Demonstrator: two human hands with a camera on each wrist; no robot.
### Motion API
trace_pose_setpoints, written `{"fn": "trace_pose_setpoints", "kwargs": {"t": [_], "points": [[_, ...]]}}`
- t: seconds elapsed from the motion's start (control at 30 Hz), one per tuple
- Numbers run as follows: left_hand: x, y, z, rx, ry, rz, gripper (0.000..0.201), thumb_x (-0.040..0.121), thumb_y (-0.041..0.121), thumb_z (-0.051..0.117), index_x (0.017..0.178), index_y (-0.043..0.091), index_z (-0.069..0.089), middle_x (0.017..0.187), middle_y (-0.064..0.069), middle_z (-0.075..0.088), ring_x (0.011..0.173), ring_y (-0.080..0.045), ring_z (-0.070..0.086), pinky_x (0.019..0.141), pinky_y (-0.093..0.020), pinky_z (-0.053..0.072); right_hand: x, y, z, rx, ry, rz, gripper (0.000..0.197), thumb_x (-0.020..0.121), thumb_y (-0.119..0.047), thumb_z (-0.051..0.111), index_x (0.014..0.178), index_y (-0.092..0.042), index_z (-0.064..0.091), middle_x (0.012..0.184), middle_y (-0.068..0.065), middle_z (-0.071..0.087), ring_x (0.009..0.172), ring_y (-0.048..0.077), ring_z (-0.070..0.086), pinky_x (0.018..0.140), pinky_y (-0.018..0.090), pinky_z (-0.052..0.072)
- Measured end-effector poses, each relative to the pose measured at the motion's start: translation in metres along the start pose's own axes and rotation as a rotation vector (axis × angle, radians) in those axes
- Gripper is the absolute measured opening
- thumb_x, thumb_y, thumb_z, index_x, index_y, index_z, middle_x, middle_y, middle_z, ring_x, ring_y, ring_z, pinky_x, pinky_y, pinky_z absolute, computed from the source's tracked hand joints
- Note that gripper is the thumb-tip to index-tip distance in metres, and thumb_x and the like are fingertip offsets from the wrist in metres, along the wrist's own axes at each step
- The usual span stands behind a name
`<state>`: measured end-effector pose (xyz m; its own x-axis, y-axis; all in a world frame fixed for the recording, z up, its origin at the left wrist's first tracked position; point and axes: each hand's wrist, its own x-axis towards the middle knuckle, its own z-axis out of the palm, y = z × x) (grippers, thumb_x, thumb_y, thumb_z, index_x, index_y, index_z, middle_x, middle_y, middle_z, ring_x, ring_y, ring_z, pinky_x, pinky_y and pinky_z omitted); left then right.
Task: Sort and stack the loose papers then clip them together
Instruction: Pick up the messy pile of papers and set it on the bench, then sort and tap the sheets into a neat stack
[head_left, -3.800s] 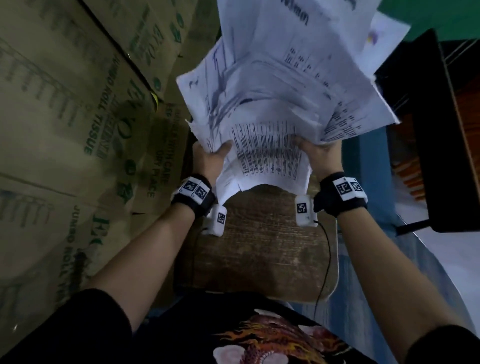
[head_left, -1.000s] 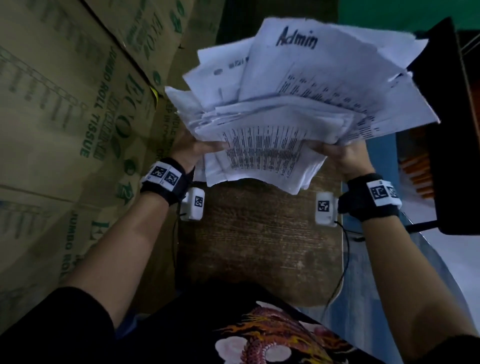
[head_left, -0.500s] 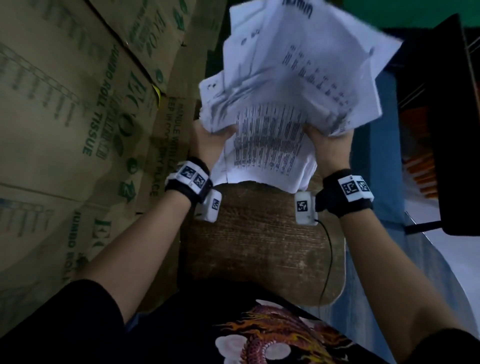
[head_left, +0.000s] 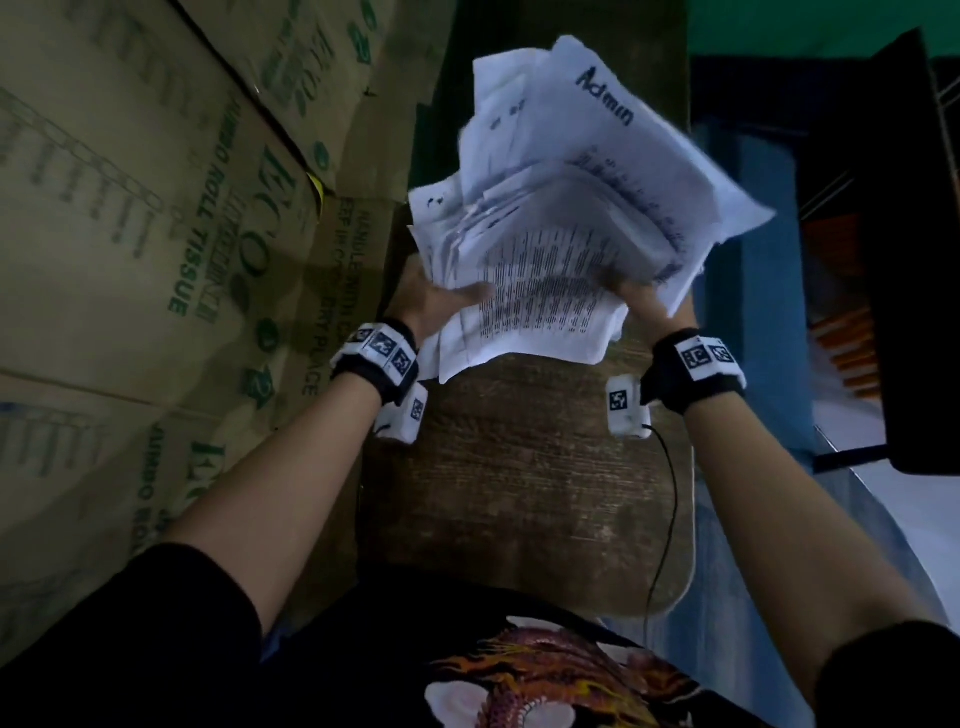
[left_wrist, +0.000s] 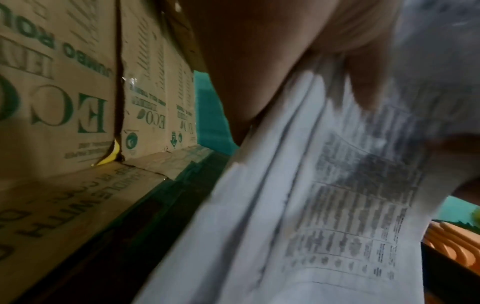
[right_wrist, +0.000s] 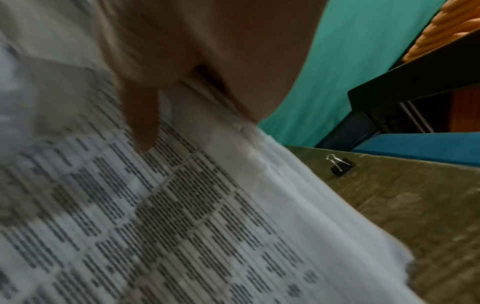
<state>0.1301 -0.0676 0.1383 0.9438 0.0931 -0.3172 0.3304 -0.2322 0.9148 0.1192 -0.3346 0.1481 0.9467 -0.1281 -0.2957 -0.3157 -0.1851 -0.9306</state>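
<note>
Sheets (head_left: 561, 208) splayed unevenly between left hand (head_left: 431, 301) and right hand (head_left: 641, 301), each gripping a side, could probably slip onto the bench (head_left: 519, 493).

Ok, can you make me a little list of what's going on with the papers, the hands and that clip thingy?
papers: messy white bundle, edges uneven, held up above the wooden table
top sheet: handwritten "Admin"
left hand: grips the bundle's left side
right hand: grips the bundle's right side
binder clip: black, lying on the table, not on the papers yet
nearby: cardboard boxes on the person's left
task stage: papers not squared up, not clipped
</note>
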Motion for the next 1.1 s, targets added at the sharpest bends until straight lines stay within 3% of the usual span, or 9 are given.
{"fn": "trace_pose_setpoints", "kwargs": {"t": [0.1,0.17,0.3,0.4,0.47,0.57,0.73,0.83,1.1], "points": [[0.001,0.000,0.007,-0.161,0.147,-0.019,0.082,0.046,0.053,0.091,0.113,0.014,0.064,0.114,0.007,0.067,0.105,-0.009,0.062,0.094,-0.030,0.052,-0.011,-0.024,0.001,0.092,0.165,-0.200,0.020,0.069,-0.010,0.086,0.083,-0.013,0.073,0.087,-0.001,0.076,0.089,0.021,0.072,0.080,0.042,0.059],[-0.011,-0.002,0.004,-0.258,0.140,0.026,0.066,0.055,0.035,0.092,0.113,0.015,0.066,0.115,0.003,0.068,0.107,-0.010,0.063,0.095,-0.032,0.053,-0.016,-0.048,0.001,0.136,0.183,-0.303,0.025,0.064,0.000,0.086,0.081,-0.009,0.070,0.081,-0.007,0.075,0.083,0.017,0.072,0.073,0.033,0.059],[-0.028,-0.034,-0.008,-0.401,-0.220,0.022,0.059,0.056,0.012,0.090,0.109,0.021,0.067,0.114,0.000,0.069,0.110,-0.019,0.064,0.092,-0.042,0.052,0.000,-0.066,-0.013,-0.034,-0.014,-0.357,0.031,0.059,0.003,0.088,0.076,-0.012,0.067,0.071,-0.018,0.072,0.071,0.000,0.067,0.067,0.021,0.055],[-0.029,-0.054,-0.038,-0.528,-0.129,0.009,0.068,0.042,0.014,0.092,0.106,0.017,0.070,0.102,-0.003,0.073,0.095,-0.015,0.068,0.078,-0.031,0.057,0.004,-0.073,-0.011,-0.350,-0.231,-0.281,0.031,0.060,0.005,0.087,0.074,-0.016,0.068,0.064,-0.018,0.070,0.063,-0.005,0.063,0.067,0.020,0.053],[-0.023,-0.060,-0.066,-0.569,-0.024,0.106,0.100,0.051,0.011,0.090,0.138,0.008,0.041,0.133,-0.013,0.056,0.120,-0.025,0.057,0.089,-0.034,0.055,0.007,-0.076,0.003,-0.595,-0.341,-0.196,0.029,0.063,0.005,0.084,0.078,-0.015,0.069,0.067,-0.012,0.070,0.063,-0.002,0.064,0.071,0.021,0.054],[-0.024,-0.064,-0.086,-0.347,-0.088,0.176,0.107,0.053,0.026,0.092,0.141,0.026,0.033,0.145,-0.004,0.044,0.135,-0.019,0.044,0.099,-0.029,0.048,0.016,-0.070,0.035,-0.903,-0.505,-0.112,0.027,0.063,-0.002,0.085,0.084,-0.010,0.069,0.081,0.002,0.070,0.070,0.012,0.063,0.074,0.031,0.053],[-0.031,-0.103,-0.057,-0.089,-0.230,-0.236,0.078,0.038,0.033,0.095,0.108,0.013,0.065,0.113,-0.006,0.068,0.108,-0.020,0.064,0.092,-0.037,0.050,0.043,-0.024,0.104,-1.144,-0.728,-0.048,0.043,0.057,-0.011,0.087,0.094,-0.003,0.068,0.089,0.013,0.070,0.079,0.023,0.064,0.064,0.030,0.044],[-0.014,-0.155,-0.046,-0.043,-0.103,-0.459,0.049,0.060,0.025,0.088,0.100,0.005,0.067,0.115,-0.015,0.066,0.113,-0.030,0.061,0.095,-0.040,0.047,0.052,0.013,0.127,-1.190,-0.658,-0.011,0.069,0.064,-0.016,0.088,0.124,-0.006,0.055,0.113,0.012,0.063,0.109,0.033,0.060,0.082,0.035,0.048],[-0.020,-0.155,-0.027,0.114,0.056,-0.549,0.065,0.083,0.022,0.074,0.132,-0.007,0.042,0.126,-0.014,0.053,0.116,-0.024,0.053,0.090,-0.032,0.041,0.022,0.083,0.110,-1.251,-0.261,-0.273,0.081,0.075,-0.037,0.078,0.143,-0.024,0.035,0.148,0.008,0.032,0.139,0.030,0.027,0.107,0.057,0.024]]}}
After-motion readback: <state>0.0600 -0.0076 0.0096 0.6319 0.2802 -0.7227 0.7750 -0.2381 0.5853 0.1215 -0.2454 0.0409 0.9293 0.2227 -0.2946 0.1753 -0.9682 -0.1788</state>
